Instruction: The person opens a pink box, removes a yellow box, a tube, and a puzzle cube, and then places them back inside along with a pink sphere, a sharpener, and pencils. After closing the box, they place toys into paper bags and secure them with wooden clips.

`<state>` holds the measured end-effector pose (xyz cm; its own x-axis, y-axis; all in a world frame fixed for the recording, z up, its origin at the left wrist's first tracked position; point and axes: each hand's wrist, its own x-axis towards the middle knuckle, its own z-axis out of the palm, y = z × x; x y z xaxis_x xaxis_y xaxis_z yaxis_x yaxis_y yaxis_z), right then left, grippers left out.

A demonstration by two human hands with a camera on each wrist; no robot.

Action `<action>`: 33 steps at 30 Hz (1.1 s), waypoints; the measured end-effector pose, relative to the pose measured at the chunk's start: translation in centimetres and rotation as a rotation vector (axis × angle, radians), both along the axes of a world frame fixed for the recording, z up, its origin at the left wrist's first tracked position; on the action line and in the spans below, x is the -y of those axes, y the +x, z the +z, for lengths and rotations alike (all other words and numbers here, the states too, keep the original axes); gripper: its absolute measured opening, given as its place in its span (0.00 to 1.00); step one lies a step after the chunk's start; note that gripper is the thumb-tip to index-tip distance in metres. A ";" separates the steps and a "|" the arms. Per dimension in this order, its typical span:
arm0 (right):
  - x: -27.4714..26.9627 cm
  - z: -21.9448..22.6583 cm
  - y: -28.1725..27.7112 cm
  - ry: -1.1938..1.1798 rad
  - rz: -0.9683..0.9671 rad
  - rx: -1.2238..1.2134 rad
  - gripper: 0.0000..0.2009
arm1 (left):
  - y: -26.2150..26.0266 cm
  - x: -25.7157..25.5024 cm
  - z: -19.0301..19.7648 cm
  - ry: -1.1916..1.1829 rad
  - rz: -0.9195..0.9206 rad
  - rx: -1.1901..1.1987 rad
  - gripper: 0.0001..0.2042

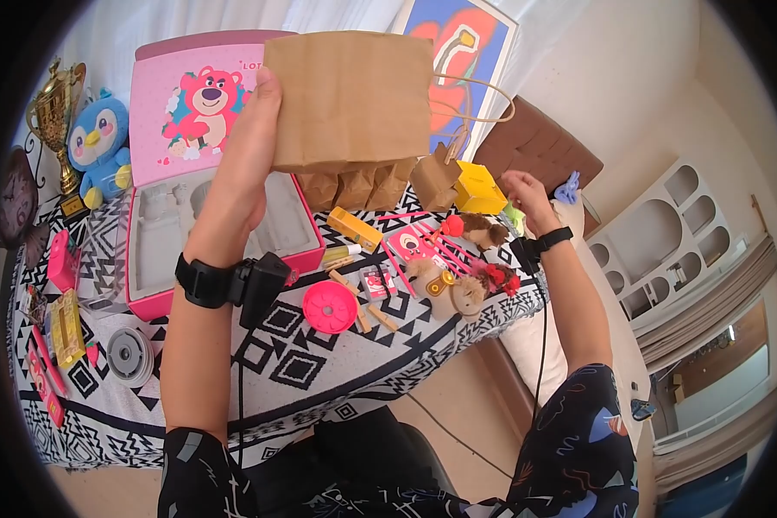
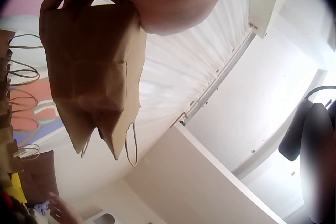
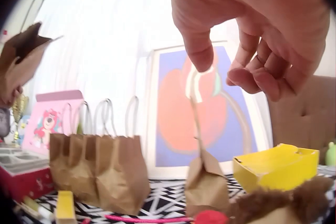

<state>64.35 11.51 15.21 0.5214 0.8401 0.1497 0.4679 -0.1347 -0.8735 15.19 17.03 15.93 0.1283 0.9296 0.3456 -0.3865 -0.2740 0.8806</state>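
A brown paper bag (image 1: 350, 102) with twisted handles is raised in front of me, lying sideways so its handles point right in the head view. My left hand (image 1: 249, 155) grips it at its base end, thumb along the near face. In the left wrist view the paper bag (image 2: 89, 71) shows its folded base and open mouth. My right hand (image 1: 531, 200) is in the air to the right of the raised bag, holding nothing. Its thumb and bent fingers are apart in the right wrist view, above a small brown paper bag (image 3: 206, 187) with an upright handle.
Several paper bags (image 3: 118, 174) stand in a row beside a pink bear gift box (image 1: 207, 112). A yellow box (image 1: 480, 188), plush toys (image 1: 466, 298), a pink round case (image 1: 330, 307) and a grey reel (image 1: 130, 356) lie on the patterned cloth. A trophy (image 1: 58, 129) stands left.
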 end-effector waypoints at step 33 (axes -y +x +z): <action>-2.6 4.3 -11.8 0.326 -0.140 0.810 0.13 | 0.7 0.8 -0.2 0.099 -0.101 -0.125 0.46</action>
<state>52.57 14.08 19.53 0.2467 0.6274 0.7386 0.9573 -0.0395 -0.2862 15.87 16.24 15.76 0.2675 0.8721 0.4098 -0.3055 -0.3266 0.8944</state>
